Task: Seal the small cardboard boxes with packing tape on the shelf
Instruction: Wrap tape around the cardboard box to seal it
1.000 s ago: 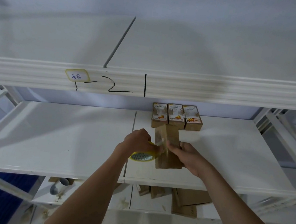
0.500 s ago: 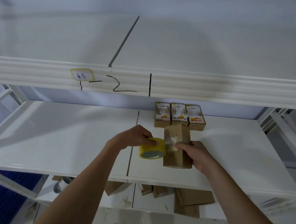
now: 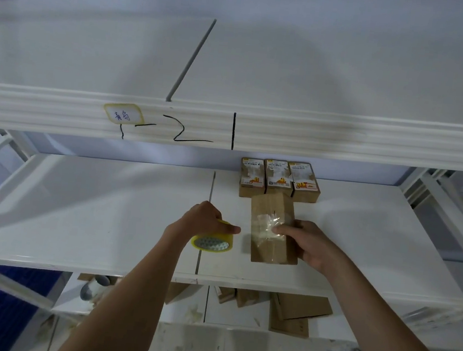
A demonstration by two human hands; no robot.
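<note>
Head view: left hand (image 3: 205,218) fingers curled around tape roll (image 3: 212,239), right hand (image 3: 307,244) gripping cardboard box (image 3: 274,208).

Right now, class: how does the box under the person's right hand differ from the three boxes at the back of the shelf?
The near box shows a plain brown face with crinkled clear tape; the three back boxes carry printed labels. The right hand holds the near box alone, while the back boxes sit untouched, side by side. All are brown cardboard on the same shelf.

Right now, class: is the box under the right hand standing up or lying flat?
Lying flat: the box rests lengthwise on the shelf.
</note>
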